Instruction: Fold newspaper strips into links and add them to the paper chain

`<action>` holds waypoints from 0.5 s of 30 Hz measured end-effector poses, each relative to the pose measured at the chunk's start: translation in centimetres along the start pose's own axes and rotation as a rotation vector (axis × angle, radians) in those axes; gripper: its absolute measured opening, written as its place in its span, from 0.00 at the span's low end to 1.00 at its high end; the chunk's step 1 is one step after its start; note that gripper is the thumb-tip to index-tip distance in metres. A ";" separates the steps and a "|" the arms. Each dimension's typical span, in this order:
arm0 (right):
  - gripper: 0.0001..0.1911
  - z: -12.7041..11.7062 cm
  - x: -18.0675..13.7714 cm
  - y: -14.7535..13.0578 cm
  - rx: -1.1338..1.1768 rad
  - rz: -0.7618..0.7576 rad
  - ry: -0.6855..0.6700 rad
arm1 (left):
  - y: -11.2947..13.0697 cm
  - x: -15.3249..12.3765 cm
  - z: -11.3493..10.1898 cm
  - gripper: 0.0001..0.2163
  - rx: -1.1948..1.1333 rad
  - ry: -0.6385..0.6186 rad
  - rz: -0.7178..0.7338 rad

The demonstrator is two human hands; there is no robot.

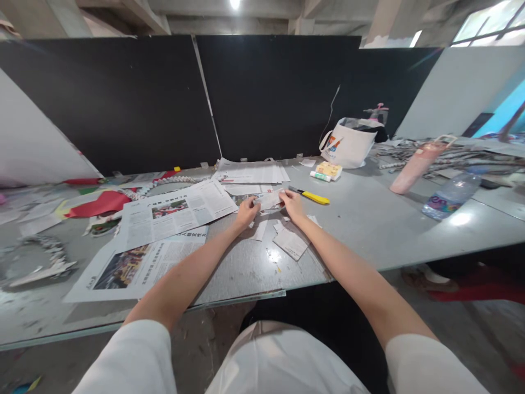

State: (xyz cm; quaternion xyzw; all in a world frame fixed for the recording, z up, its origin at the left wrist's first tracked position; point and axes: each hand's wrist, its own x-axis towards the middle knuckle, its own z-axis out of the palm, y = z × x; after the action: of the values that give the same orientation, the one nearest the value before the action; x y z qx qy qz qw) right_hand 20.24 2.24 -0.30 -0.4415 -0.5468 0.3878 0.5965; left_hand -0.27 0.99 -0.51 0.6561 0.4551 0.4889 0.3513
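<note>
Both forearms reach out over a grey, scuffed tabletop (369,230). The left hand (247,212) and the right hand (293,205) meet at a small newspaper piece (268,201), thin, printed and crumpled, held just above the surface near the middle of the tabletop. The grip of each hand is pressed together, pinching one end of the piece: the left on its left edge, the right on its right edge.

Flat rectangular paper scraps (290,242) lie just below the hands, touching the tabletop. A yellow utility knife (311,196), slim and plastic-bodied, lies just beside the right hand. An open newspaper sheet (176,213) is spread left of the left hand, overlapping a second sheet (135,268) nearer the tabletop edge. A stack of newspapers (250,172) sits behind the hands.

Further off: folded red paper (98,203) at left, a white fabric tote bag (348,145) against the black rear panel, a pink cylindrical bottle (416,167) lying tilted, and a clear plastic water bottle (451,196) on its side at right.
</note>
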 end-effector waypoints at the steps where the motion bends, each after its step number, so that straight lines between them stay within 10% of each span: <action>1: 0.21 0.0 0.0 0.0 -0.001 -0.004 -0.001 | -0.2 0.0 0.0 0.04 -0.029 0.011 -0.012; 15: 0.20 0.0 -0.2 0.2 -0.068 -0.048 -0.097 | -0.6 0.3 0.3 0.19 -0.272 0.094 -0.153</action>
State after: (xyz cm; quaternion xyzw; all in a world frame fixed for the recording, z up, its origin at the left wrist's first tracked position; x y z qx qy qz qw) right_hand 20.26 2.09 -0.51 -0.4290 -0.5985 0.3752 0.5630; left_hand -0.08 1.51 -1.07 0.5424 0.4493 0.5480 0.4511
